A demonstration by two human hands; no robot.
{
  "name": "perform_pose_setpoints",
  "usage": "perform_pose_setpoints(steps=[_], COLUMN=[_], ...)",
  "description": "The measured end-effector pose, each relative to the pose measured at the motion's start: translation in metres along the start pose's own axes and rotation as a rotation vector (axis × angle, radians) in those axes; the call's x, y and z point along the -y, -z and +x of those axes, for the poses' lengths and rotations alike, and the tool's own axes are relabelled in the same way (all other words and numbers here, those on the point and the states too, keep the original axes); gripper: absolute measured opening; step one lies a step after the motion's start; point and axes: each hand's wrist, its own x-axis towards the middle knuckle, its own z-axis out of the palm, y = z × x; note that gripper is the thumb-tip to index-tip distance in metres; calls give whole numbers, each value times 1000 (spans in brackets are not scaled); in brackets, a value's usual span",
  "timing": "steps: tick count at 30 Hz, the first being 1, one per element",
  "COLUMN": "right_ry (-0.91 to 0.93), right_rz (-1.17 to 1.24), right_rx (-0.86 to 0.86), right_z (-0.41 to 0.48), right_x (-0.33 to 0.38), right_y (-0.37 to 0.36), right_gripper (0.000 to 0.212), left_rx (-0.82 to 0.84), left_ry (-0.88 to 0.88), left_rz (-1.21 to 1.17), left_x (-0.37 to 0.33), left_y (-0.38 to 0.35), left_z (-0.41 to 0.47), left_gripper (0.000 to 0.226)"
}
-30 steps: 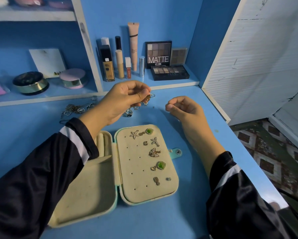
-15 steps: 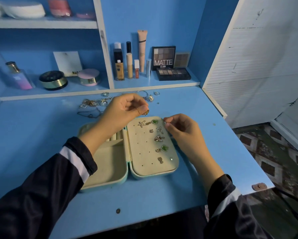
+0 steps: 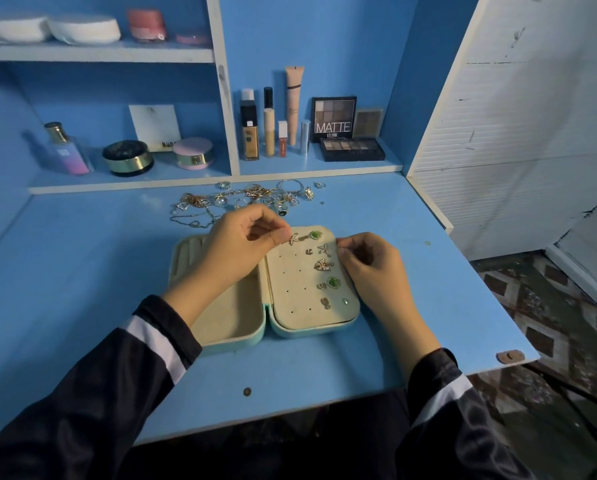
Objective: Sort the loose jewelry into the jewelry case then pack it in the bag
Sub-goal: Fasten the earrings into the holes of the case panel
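White capitals spelling MATTE are read on the lid of an eyeshadow palette (image 3: 334,119) propped on the low shelf (image 3: 342,166) beyond both hands; the smaller line beneath is too blurred to be read. Beyond the left hand (image 3: 245,244), a white card (image 3: 155,128) is leaned on the same shelf, its dark letters starting NUD and the rest hidden behind a pink jar (image 3: 193,154).

Against the frame half a second earlier, the left hand is found lower, brought from above the jewelry case (image 3: 231,317) down to the far edge of its earring panel (image 3: 290,289). The small gold piece (image 3: 286,241) that was dangling below the thumb is now pinched between thumb and forefinger and mostly covered, just beside a starfish stud (image 3: 293,238). The right hand (image 3: 373,268) is kept at the panel's right edge, fingers curled and thumb pressed to forefinger; whether anything is held there cannot be told.

The case is laid open and flat beneath both hands on a blue tabletop (image 3: 82,271). The loose jewelry (image 3: 241,199) is heaped just beyond the left hand, near the shelf. Blue walls are seen behind the shelves, a white slatted panel (image 3: 515,133) to the right of the right hand, and patterned floor tiles (image 3: 549,306) below it.
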Motion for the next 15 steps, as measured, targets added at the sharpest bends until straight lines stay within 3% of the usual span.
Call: perform_pose_setpoints(steps=[8,15], right_ry=[89,85], right_rz=[-39,107], right_rx=[12,-5], right_z=[-4,-2], right_x=[6,15], right_y=[1,1], right_gripper=[12,11], left_rx=[-19,22], left_ry=[59,91], left_rz=[9,-20], left_x=[-3,-6], left_y=[3,4], left_z=[-9,-8], left_gripper=[7,13])
